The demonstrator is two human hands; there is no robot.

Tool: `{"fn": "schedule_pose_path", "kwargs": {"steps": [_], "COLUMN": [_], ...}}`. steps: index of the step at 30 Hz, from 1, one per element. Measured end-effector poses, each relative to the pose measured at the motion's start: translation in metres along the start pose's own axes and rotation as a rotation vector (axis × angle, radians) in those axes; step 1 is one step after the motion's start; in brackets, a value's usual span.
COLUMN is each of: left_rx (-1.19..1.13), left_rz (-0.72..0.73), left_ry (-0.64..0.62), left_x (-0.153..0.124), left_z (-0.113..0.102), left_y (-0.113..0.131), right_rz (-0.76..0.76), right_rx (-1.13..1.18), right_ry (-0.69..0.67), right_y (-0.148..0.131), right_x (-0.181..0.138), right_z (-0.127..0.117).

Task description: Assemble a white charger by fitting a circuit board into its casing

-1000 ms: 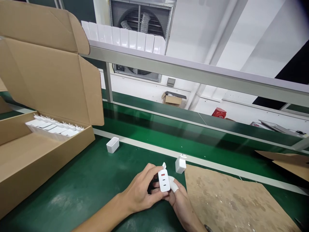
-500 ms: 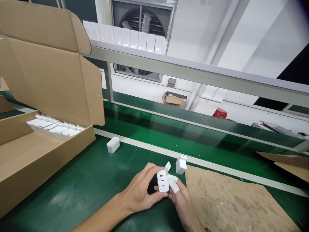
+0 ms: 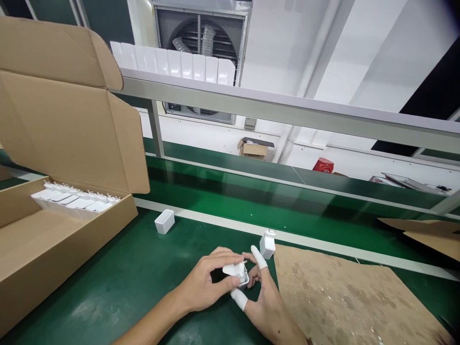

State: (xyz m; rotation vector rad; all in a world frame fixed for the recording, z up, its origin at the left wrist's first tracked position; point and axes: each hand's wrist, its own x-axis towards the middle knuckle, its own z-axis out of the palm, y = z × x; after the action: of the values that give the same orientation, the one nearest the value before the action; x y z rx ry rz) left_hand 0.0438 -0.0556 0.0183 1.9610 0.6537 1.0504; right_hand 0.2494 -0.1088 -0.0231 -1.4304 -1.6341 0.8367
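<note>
My left hand (image 3: 212, 280) pinches a white wall charger (image 3: 237, 274) between thumb and fingers, low over the green bench. The charger is turned so that its port face is hidden; small plug pins show at its right end. My right hand (image 3: 264, 297), with white finger cots on thumb and index finger, stands spread around the charger's right side. Whether a fingertip of it touches the charger is hard to see. Just beyond the right hand stands another white charger (image 3: 268, 245). Further left is a hollow white casing (image 3: 165, 222), open at the top.
At the left, an open cardboard box (image 3: 72, 244) holds a row of white chargers (image 3: 77, 199). A stained brown cardboard sheet (image 3: 345, 297) lies at the right. Behind the bench run a green conveyor belt (image 3: 223, 191) and a raised rail (image 3: 251, 100) carrying white pieces (image 3: 187, 66).
The charger has been turned, so its ports no longer show and its pins do. My right hand's fingers have spread away from it. The view has shifted slightly.
</note>
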Motion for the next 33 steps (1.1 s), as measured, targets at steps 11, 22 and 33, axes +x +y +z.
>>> {"fn": "schedule_pose_path", "kwargs": {"steps": [11, 22, 33], "left_rx": [-0.028, 0.039, 0.233], "left_rz": [-0.129, -0.205, -0.070], "left_ry": [-0.102, -0.082, -0.055], "left_x": [-0.001, 0.003, 0.003], "left_z": [-0.011, -0.004, 0.014], "left_y": [0.012, 0.005, 0.005], "right_rz": [-0.015, -0.020, -0.017], "right_rx": [0.052, 0.012, 0.001], "right_ry": [-0.111, -0.125, -0.123], "right_y": [0.001, 0.001, -0.007], "right_x": [-0.002, 0.001, 0.003], "right_z": [0.000, -0.002, -0.006]}}
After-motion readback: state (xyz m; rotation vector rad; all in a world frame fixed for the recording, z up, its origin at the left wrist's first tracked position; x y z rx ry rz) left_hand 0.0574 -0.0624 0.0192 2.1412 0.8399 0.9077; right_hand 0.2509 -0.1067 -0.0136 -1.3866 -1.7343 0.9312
